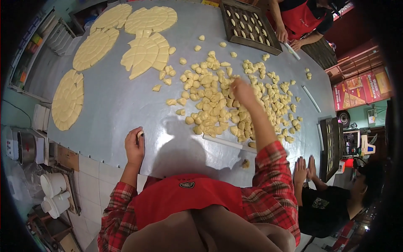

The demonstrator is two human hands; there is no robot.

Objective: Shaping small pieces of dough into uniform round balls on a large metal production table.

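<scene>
Over the middle of the metal table, my right hand (242,90) reaches into a wide heap of pale yellow dough pieces (208,105). Its fingers point down among the pieces, blurred and partly hidden, so whether they grip one is unclear. Near the table's front edge, my left hand (135,145) is closed, thumb and fingers curled together. A small pale bit shows at its fingertips, too little to name. To the far left lie several flat dough rounds scored into segments, one (145,54) with part of it cut away.
A dark tray (249,27) with rows of shaped dough stands at the back; another tray (331,147) is at the right. White rods lie about, one (222,141) before the heap. One co-worker (300,21) rolls a rod; another person (331,201) presses palms together at right.
</scene>
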